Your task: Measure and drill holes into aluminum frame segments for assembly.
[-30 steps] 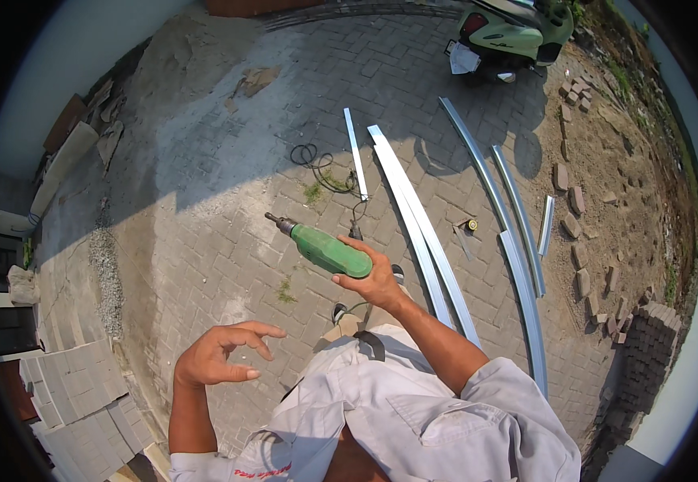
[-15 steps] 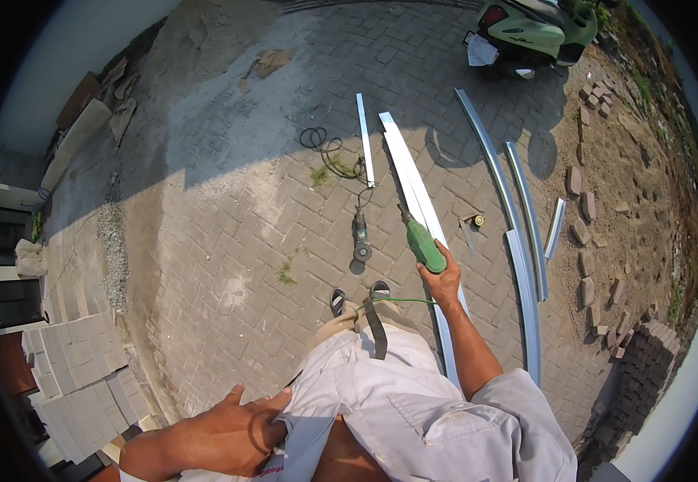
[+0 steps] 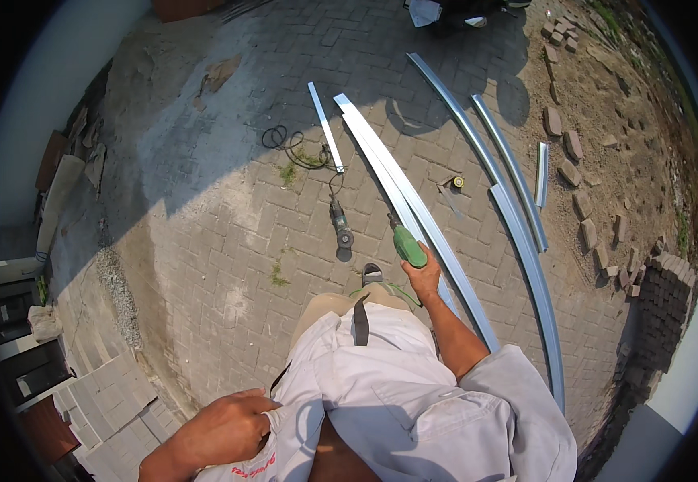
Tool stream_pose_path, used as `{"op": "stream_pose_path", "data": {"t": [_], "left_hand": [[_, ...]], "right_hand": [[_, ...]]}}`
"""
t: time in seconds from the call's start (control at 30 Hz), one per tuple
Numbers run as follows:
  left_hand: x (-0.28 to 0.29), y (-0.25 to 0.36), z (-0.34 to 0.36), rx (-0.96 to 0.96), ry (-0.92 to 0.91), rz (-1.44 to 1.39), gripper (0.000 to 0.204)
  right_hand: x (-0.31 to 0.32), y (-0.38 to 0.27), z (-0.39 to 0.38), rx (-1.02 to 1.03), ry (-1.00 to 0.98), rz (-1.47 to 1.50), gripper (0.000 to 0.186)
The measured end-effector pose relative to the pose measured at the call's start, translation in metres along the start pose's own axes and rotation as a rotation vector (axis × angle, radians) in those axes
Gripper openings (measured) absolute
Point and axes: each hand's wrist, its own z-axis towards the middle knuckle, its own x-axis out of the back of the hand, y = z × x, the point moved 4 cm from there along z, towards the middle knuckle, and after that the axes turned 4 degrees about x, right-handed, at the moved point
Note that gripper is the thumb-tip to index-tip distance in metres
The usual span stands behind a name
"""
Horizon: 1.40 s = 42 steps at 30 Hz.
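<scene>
My right hand (image 3: pixel 424 277) grips a green power drill (image 3: pixel 406 243) and holds it low, its tip pointing down at the long straight metal channel (image 3: pixel 413 209) lying on the paved ground. My left hand (image 3: pixel 224 430) is down at my hip, fingers closed on the hem of my light grey shirt (image 3: pixel 300 418). An angle grinder (image 3: pixel 339 225) lies on the pavers just left of the drill, its black cable (image 3: pixel 284 145) coiled farther away.
Curved metal channels (image 3: pixel 517 217) lie to the right, with a short piece (image 3: pixel 542 173) and a small tape measure (image 3: pixel 457 182). Loose bricks (image 3: pixel 578 177) dot the dirt on the right. Paver stacks (image 3: pixel 108 394) stand at the lower left, a brick pile (image 3: pixel 670 281) at the right.
My right hand has swung the drill from chest height down and to the right, onto the metal channel. My left hand dropped from open in the air to my shirt hem.
</scene>
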Motion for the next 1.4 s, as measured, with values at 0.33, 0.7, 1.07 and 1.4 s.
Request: {"op": "stream_pose_path", "data": {"t": [0.33, 0.7, 1.07, 1.4], "left_hand": [[0.03, 0.005, 0.011, -0.222, 0.054, 0.191, 0.011], [0.048, -0.039, 0.005, -0.255, 0.015, 0.224, 0.011], [0.095, -0.214, -0.03, -0.405, -0.137, 0.227, 0.015], [0.175, -0.336, -0.091, -0.573, -0.19, 0.289, 0.015]], "right_hand": [[0.008, 0.006, -0.007, 0.052, -0.048, -0.164, 0.075], [-0.01, 0.005, -0.022, 0.066, 0.052, -0.174, 0.073], [-0.09, -0.039, -0.051, -0.071, 0.264, -0.188, 0.073], [-0.169, -0.121, -0.095, -0.145, 0.438, -0.248, 0.074]]}}
